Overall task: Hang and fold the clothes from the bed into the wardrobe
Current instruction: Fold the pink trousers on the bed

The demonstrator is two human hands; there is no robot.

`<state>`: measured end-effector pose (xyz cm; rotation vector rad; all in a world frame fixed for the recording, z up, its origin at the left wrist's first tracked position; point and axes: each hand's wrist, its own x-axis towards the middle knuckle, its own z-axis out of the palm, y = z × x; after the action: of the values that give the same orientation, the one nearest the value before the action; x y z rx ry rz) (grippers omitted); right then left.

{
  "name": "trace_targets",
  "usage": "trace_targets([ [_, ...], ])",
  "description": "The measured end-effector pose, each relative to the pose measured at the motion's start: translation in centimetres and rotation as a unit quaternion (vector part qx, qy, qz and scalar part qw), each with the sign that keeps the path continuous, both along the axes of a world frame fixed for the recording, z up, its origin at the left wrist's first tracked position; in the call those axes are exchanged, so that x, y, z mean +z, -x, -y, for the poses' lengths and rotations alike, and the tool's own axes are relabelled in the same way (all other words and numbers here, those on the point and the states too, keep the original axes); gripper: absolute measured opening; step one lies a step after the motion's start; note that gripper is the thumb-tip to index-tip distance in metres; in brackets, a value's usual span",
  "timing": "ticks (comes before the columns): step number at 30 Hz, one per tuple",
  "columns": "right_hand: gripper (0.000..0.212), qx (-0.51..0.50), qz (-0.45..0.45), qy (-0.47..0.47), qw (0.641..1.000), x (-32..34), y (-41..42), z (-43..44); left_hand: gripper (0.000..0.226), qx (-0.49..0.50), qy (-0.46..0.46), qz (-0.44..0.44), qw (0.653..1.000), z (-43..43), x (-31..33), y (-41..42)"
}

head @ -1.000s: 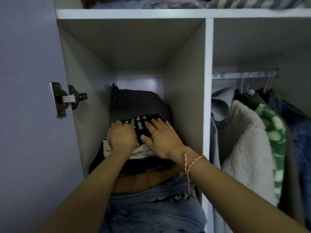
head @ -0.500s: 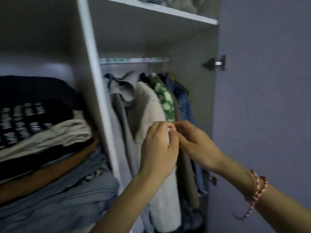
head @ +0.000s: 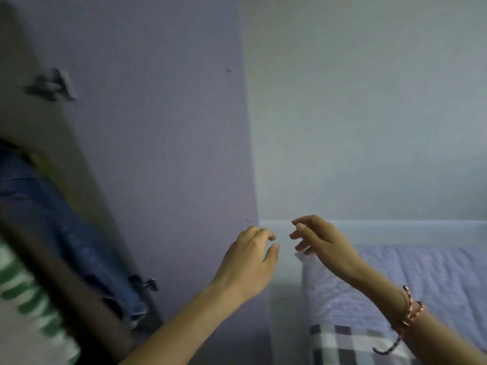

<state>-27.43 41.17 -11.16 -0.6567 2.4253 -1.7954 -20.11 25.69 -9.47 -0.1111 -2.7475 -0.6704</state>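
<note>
Two hands, both empty. The left hand (head: 250, 262) and right hand (head: 324, 241) hang in mid-air, close together but not touching, in front of the gap between the open wardrobe door (head: 158, 127) and the bed (head: 421, 272). The fingers (head: 259, 233) of each are loosely curled and slightly spread, pinching nothing. Judgement: the hands are carried forward and free because nothing is in hand, and the head points toward the bed. The step looks like going for another garment.

The wardrobe (head: 31, 122) sits at the left edge, blurred. A door hinge (head: 52, 86) sits on its side panel. The hanging bay holds three things side by side:
- a blue denim garment (head: 66, 219), nearest the door
- a brown garment (head: 52, 272), next to it
- a white fleece with green patches (head: 21, 299), at the frame edge

The rail and hangers are out of view.

The bed is at right, with a lilac quilted cover. A checked cloth (head: 347, 343) lies at its near edge, below the right forearm. I cannot tell whether it is a garment or bedding. It is the only loose cloth I can see there.

A red-and-white cord bracelet (head: 411, 309) is on the right wrist.
</note>
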Motion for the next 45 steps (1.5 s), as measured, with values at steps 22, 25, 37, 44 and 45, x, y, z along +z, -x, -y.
trace_targets([
  [22, 0.014, -0.606, 0.237, 0.008, 0.76, -22.7, -16.2, -43.0, 0.033, -0.499, 0.208, 0.261, 0.8, -37.2, -22.5, 9.3],
  [25, 0.013, -0.64, 0.31, 0.016, 0.703, -27.9, -20.9, -42.3, 0.033, -0.538, 0.245, 0.3, 0.749, -40.5, -28.2, 8.2],
  [37, 0.023, -0.683, 0.38, 0.101, 0.616, -38.5, -18.6, -36.8, 0.075, -0.584, 0.157, 0.39, 0.694, -48.0, -41.1, 5.6],
  [44, 0.049, -0.683, 0.366, 0.102, 0.624, -39.0, -15.9, -39.9, 0.036, -0.58, 0.122, 0.331, 0.734, -53.3, -42.6, 5.3],
  [45, 0.055, -0.689, 0.364, 0.067, 0.623, -39.0, -16.0, -40.4, 0.034, -0.56, 0.069, 0.374, 0.736, -53.4, -41.9, 5.3],
])
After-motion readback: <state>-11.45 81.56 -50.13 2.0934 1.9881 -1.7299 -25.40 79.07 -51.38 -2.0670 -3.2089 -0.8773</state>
